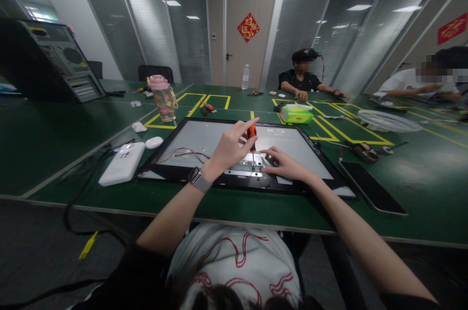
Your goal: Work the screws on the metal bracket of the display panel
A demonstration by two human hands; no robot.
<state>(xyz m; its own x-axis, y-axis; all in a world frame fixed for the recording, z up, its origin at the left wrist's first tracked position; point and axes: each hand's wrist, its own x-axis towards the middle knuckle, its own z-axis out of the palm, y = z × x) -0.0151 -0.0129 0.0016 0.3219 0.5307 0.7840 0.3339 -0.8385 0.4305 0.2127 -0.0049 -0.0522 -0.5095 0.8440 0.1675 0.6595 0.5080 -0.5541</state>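
My left hand (234, 144), with a watch (199, 179) on its wrist, grips an orange and black screwdriver (251, 133) by the handle. The screwdriver stands upright, its shaft pointing down at a metal bracket (243, 172) near the front edge of a large flat screen panel (193, 133) with a black frame. Fingers of my right hand (281, 164) are bent at the right end of the bracket; whether they pinch a small part there I cannot make out. Thin coloured wires (183, 152) lie on the panel left of the bracket.
Left of the panel lie a white power bank (122, 164) and a drink bottle (163, 100). To the right are a phone (371, 187), a tape measure (365, 151) and a white racket-like object (387, 121). A green tissue pack (297, 114) sits behind. Two people (302, 76) sit across the table.
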